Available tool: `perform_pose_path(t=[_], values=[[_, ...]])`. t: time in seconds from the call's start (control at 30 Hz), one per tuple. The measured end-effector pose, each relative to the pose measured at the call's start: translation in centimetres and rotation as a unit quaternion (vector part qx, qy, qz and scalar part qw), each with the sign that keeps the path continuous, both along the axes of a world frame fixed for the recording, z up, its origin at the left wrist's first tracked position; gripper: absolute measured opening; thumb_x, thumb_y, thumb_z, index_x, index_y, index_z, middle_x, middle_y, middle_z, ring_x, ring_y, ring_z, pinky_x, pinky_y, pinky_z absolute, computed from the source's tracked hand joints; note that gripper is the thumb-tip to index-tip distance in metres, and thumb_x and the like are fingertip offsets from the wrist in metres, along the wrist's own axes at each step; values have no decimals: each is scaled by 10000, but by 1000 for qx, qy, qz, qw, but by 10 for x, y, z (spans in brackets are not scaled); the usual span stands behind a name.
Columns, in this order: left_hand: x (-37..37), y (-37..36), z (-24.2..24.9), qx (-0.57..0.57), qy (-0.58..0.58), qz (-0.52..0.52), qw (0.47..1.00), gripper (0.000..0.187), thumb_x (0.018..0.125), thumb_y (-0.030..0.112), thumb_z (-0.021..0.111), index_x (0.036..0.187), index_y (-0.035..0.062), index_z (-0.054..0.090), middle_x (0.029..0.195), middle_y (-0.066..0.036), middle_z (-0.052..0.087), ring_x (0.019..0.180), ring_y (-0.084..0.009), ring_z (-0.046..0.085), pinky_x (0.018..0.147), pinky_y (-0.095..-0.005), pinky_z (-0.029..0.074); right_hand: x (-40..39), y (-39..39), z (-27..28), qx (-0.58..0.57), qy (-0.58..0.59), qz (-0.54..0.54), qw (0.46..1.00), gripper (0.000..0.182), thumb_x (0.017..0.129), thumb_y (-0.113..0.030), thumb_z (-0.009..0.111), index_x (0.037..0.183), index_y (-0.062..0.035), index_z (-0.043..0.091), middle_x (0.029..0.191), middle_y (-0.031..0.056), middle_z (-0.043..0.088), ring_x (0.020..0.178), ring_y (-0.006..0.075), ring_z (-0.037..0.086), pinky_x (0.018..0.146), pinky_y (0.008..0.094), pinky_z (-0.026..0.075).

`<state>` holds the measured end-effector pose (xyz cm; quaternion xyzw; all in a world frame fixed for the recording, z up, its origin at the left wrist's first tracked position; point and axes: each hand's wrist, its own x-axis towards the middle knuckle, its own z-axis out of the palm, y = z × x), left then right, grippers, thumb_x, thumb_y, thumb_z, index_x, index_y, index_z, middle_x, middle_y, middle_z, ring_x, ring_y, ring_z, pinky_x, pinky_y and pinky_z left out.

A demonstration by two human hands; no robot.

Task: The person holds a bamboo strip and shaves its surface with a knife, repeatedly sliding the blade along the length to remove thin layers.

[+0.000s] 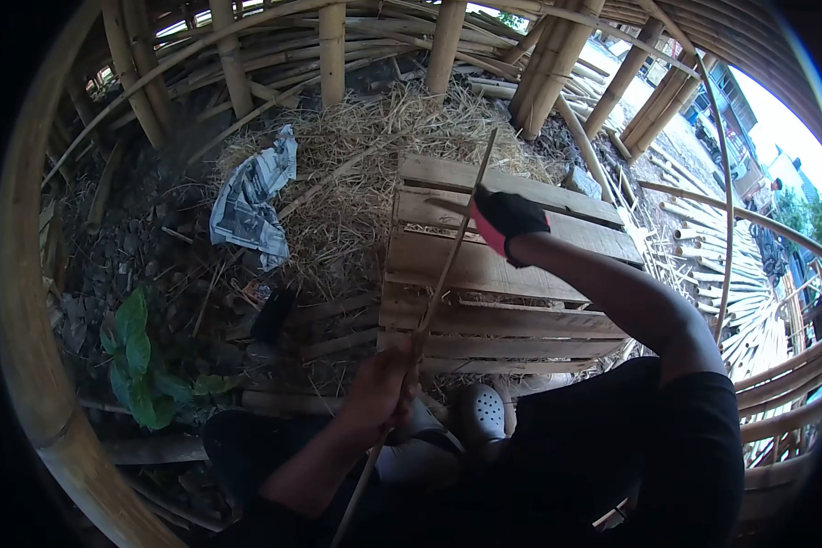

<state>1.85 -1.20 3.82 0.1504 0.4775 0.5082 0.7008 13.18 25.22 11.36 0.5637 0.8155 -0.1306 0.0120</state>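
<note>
Dark sleeve [690,447], 1 stick [446,283] — left hand [381,388] gripping, gloved right hand [511,222] alongside

The lower end of the long strip [445,276] is cut by the bottom edge, and the fingers of the left hand [382,391] are partly lost in shadow. In the right hand [513,222], the dark glove [518,216] makes the finger positions unclear. The print on the newspaper [254,205] is too small for reading, and the dark object [272,315] below it cannot be identified.
</note>
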Motion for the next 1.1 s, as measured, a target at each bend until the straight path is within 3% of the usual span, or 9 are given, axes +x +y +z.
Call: perform_pose_path(t=[0.07,0.2,0.3,0.43,0.47,0.57,0.63,0.73,1.1], values=[[1,1,1,-8,5,19,1000,333,1008,434,504,1003,104,546,647,28,468,483,-24,410,365,-170,258,-4,-29,-14,71,17,35,997,675,1003,-503,217,883,-22,675,890,236,683,885,427,649,849,499,476],[0,1,-3,-8,6,19,1000,338,1006,438,509,1002,102,547,646,29,467,483,-24,413,364,-172,259,-7,15,-1,91,-17,41,995,655,1010,-491,217,877,-47,680,890,200,695,874,411,653,824,507,483],[-1,-3,6,-7,-9,26,1000,343,1010,440,499,1008,101,548,649,25,467,476,-24,407,360,-174,253,-1,-4,-3,120,-27,49,991,652,1007,-464,209,933,-47,704,926,181,710,900,414,660,876,496,473],[-4,-4,14,8,0,-2,1000,364,1013,463,482,998,105,546,649,26,468,458,-20,387,352,-179,243,-3,9,2,73,-6,55,996,621,1006,-449,220,1002,-33,681,1002,208,693,981,407,645,913,479,464],[-1,-5,14,3,7,-3,1000,368,1013,468,477,995,106,544,649,27,468,454,-19,379,349,-179,240,2,20,3,-38,-7,-6,999,646,1000,-475,219,1015,-26,683,1058,221,680,1041,399,630,947,468,450],[2,-5,7,-10,14,20,1000,373,1010,474,481,991,107,540,651,27,468,456,-21,370,347,-180,239,-1,-14,-4,-27,-3,25,999,677,993,-511,219,1017,-20,684,1065,225,678,1057,405,623,964,468,441],[4,-4,3,-12,16,28,999,372,1008,474,485,990,107,540,653,26,468,455,-23,365,348,-178,241,-6,-44,-5,13,-9,30,999,733,993,-567,205,937,-36,708,975,240,686,970,390,647,916,478,457],[4,-1,1,-8,14,23,1000,378,1002,480,495,990,105,541,654,25,467,456,-24,362,350,-175,245,-11,-10,10,58,-30,52,997,750,998,-559,175,887,-51,715,894,211,691,909,397,652,882,475,470],[2,-5,7,6,1,11,1000,436,986,516,501,1014,83,547,651,12,476,419,-26,339,346,-184,241,-4,-30,8,-5,-28,7,1000,692,1016,-503,183,955,-47,701,930,215,691,944,403,649,921,476,451]])
